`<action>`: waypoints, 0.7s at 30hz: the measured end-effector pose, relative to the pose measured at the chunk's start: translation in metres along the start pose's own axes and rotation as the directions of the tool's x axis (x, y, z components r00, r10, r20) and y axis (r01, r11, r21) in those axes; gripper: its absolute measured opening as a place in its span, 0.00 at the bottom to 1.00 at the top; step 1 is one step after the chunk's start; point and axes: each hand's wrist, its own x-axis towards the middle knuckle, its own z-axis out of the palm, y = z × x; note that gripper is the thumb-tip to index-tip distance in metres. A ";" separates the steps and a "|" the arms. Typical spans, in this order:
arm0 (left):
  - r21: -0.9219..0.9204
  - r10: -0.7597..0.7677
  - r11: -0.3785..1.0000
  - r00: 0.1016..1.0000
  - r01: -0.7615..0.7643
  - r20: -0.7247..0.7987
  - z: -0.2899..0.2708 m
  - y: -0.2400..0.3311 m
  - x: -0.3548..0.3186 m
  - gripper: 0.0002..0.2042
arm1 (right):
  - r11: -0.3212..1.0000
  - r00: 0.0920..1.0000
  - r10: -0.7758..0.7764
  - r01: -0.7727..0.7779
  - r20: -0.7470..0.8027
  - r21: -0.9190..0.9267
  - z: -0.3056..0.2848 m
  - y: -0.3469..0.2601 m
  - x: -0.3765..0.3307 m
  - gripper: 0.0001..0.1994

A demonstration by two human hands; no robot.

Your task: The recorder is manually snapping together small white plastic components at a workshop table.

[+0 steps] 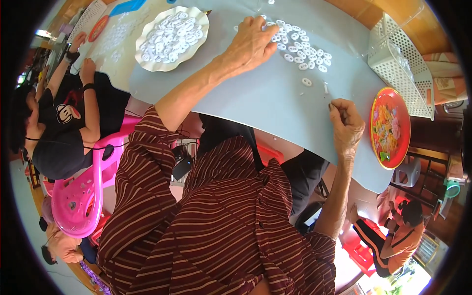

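Observation:
Many small white oval pieces, each with two holes, lie loose in a group (300,46) at the far middle of the grey table (236,96). At the near left edge of this group is my left hand (250,44), fingers bent down and thumb apart from them. Its fingertips are partly hidden, and I see nothing held. One oval piece (307,82) lies apart, nearer to me. My right hand (348,123) is curled above the table's right part, thumb against the fingers; what it holds, if anything, is hidden. Just beyond it lies a small white sliver (326,88).
A scalloped white dish (145,38) heaped with oval pieces stands at left. To the right are a red patterned plate (406,118) and a white perforated basket (393,61). A person (59,128) sits at the left table beside a pink chair (73,211); another person (405,236) sits at lower right.

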 end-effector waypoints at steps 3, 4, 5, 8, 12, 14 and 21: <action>0.000 0.080 0.997 0.997 -0.080 0.006 0.004 0.009 -0.002 0.15 | 1.000 1.000 -0.001 0.000 -0.022 -0.015 -0.004 -0.001 -0.002 0.03; 0.011 0.100 0.995 0.995 -0.100 -0.005 0.002 0.009 -0.004 0.15 | 0.999 1.000 -0.008 0.008 -0.015 -0.033 -0.002 -0.001 -0.001 0.03; -0.003 0.114 0.993 0.993 -0.114 -0.004 0.002 0.010 -0.002 0.15 | 0.999 1.000 -0.003 0.001 -0.031 -0.043 -0.003 -0.001 -0.001 0.03; -0.067 0.116 0.991 0.993 -0.116 -0.007 0.004 0.016 0.007 0.14 | 1.000 1.000 0.008 -0.007 0.025 -0.026 -0.002 -0.004 0.001 0.03; -0.123 0.194 0.975 0.980 -0.186 0.049 0.016 0.029 0.012 0.14 | 1.000 1.000 0.017 -0.017 0.008 -0.016 -0.002 -0.006 -0.001 0.03; -0.146 0.237 0.966 0.956 -0.214 0.172 0.014 0.038 0.006 0.14 | 0.999 1.000 0.020 -0.020 0.010 -0.035 -0.003 -0.005 0.000 0.03; -0.119 0.198 0.974 0.980 -0.195 0.013 0.007 0.031 0.003 0.15 | 0.998 0.999 0.043 -0.042 0.019 -0.039 -0.007 -0.006 -0.001 0.04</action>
